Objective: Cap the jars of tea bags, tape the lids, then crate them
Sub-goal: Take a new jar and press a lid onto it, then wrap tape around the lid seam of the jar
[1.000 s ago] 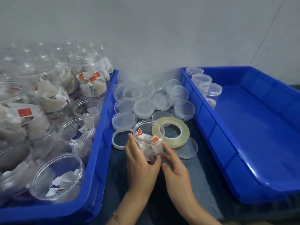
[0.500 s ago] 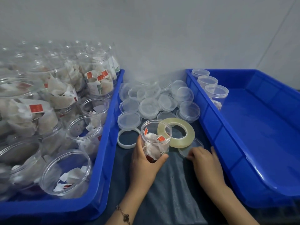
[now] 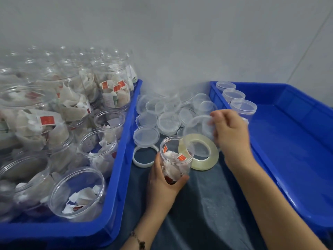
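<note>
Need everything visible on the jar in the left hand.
The jar is a small clear plastic cylinder, upright, with an open, uncapped mouth. Inside are white tea bags with red tags and something dark red near the bottom. The left hand grips its lower half from the left, thumb across the front. It sits over the dark cloth, in front of the tape roll. The right hand holds a clear lid above and behind it, not yet on.

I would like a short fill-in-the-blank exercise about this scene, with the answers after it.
1. The left hand grips an open jar of tea ____.
2. The right hand holds a clear ____ above the tape roll.
3. The right crate holds ____ capped jars.
4. Both crates are ____ in colour.

Answers: bags; lid; three; blue
</note>
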Tool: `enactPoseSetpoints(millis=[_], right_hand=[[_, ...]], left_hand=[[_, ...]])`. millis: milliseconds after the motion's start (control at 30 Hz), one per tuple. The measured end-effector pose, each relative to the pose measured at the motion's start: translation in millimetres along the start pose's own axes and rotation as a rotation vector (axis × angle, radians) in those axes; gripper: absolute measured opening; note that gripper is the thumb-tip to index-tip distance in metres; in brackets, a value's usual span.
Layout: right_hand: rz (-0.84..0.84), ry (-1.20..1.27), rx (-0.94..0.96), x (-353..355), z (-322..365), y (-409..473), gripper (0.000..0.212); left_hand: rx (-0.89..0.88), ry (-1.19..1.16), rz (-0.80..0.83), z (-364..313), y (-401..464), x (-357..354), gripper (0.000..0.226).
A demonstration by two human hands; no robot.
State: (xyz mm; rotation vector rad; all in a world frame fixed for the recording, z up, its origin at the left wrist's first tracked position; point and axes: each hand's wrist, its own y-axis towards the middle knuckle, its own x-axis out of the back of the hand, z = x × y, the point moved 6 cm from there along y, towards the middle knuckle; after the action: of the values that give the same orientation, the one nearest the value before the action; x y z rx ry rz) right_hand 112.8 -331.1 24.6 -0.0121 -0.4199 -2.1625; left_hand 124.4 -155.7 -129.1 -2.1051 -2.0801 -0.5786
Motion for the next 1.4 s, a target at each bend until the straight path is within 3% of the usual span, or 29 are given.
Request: enactPoseSetpoints(millis=[100, 167, 233, 400, 567, 733, 900, 967, 1033, 1067, 1100, 1167, 1233, 1300, 1400], right_hand=[[0.296, -0.177, -0.080, -48, -15, 4, 0.016], [0.495, -0.418, 0.005, -71, -24, -2, 0.026], [0.574, -0.555, 0.132, -82, -24, -9, 0.033], [0.607, -0.497, 0.306, -84, -16, -12, 0.029], [0.611, -0.453, 0.262, -77, -25, -4, 0.023], [0.627, -0.216, 0.183, -74, -37, -3, 0.027], [0.656, -0.140, 0.067, -74, -36, -1, 0.022], [0.609, -0.313, 0.150, -70, -27, -6, 0.030], [0.595, -0.716, 0.420, -75, -13, -21, 0.077], [0.591, -0.904, 0.559, -81, -8, -31, 0.094], [0.589, -1.010, 0.647, -86, -5, -40, 0.097], [0.577, -0.946, 0.702, -87, 1, -45, 0.078], [0.549, -0.689, 0.640, -80, 11, -36, 0.055], [0.452, -0.479, 0.593, -66, 19, -21, 0.046], [0.508, -0.629, 0.587, -68, 11, -16, 0.045]], left_hand=[[-0.002, 0.004, 0.011, -1, 0, 0, 0.102], [0.001, -0.013, 0.017, -2, 1, 0, 0.102], [0.011, -0.011, 0.017, -3, 1, 0, 0.100], [-0.004, -0.026, 0.031, -4, 1, 0, 0.099], [-0.003, -0.018, 0.035, -2, 1, -1, 0.098], [0.009, 0.005, 0.032, 0, 1, -2, 0.103], [0.018, 0.010, 0.027, 0, 2, -2, 0.103], [0.008, 0.019, 0.033, -1, 1, -2, 0.101], [0.007, 0.024, 0.053, -1, 3, -3, 0.100], [0.005, 0.017, 0.059, -1, 3, -4, 0.099], [-0.001, 0.005, 0.065, 0, 4, -4, 0.097], [-0.007, -0.024, 0.080, 0, 3, -5, 0.097], [-0.008, -0.035, 0.087, 0, 2, -4, 0.100], [-0.004, -0.029, 0.084, 0, 2, -4, 0.106], [0.012, -0.006, 0.078, 1, 3, -5, 0.107]])
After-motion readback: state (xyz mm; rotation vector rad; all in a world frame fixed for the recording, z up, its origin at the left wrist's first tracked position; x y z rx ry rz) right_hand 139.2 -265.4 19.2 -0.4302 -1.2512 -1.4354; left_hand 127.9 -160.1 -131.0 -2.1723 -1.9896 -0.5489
